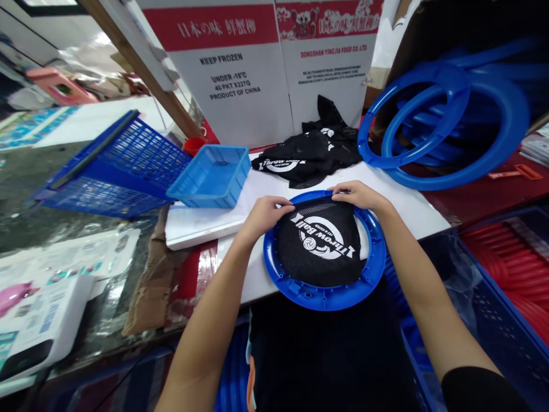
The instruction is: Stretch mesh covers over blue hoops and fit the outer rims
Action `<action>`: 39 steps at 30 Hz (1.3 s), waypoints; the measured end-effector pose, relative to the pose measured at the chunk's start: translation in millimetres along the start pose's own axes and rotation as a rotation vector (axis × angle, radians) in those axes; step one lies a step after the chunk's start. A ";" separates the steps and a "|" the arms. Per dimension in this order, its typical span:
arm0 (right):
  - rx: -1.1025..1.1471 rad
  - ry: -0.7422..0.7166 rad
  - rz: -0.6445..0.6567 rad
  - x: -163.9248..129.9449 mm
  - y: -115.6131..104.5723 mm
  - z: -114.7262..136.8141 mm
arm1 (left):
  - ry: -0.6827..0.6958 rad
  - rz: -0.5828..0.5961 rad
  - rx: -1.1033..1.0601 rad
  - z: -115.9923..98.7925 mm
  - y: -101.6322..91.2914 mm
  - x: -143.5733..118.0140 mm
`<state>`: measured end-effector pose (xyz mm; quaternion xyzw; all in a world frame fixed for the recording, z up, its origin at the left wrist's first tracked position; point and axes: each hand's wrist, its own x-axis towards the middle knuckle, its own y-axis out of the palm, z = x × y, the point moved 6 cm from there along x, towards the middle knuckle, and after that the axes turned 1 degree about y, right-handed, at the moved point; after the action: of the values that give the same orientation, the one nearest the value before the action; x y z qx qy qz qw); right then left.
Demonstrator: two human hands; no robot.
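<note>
Holding black mesh [319, 243], blue ring [326, 297]

Black mesh net [319, 243] printed "Throw Ball" lies inside a blue plastic ring [326, 297], flat at the table's edge

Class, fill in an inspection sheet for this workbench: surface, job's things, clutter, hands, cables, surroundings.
Surface: white board on a cluttered bench.
Job's things: blue plastic ring with black mesh net printed "Throw Ball" laid over it.
Clutter: small blue tray, blue basket, pile of black nets.
Hands: left hand and right hand both pinch the net's far edge.
Cables: nothing seen.
Surroundings: stacked blue rings, cardboard carton marked "Keep Frozen".
</note>
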<state>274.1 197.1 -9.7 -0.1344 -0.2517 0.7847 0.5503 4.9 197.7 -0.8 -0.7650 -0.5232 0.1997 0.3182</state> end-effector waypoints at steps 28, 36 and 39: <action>-0.048 0.004 -0.033 -4.0 -10.7 -3.6 | 0.059 -0.006 0.008 5.2 -1.6 4.9; -0.046 0.004 -0.019 5.6 -7.7 -16.2 | -0.025 -0.017 -0.181 20.1 0.8 7.5; -0.050 0.002 0.028 7.5 -7.4 -17.8 | -0.024 -0.032 -0.177 19.2 0.0 6.0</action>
<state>286.0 210.5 -20.1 -0.1525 -0.2687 0.7856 0.5360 -5.1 208.6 -14.4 -0.7792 -0.5546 0.1568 0.2463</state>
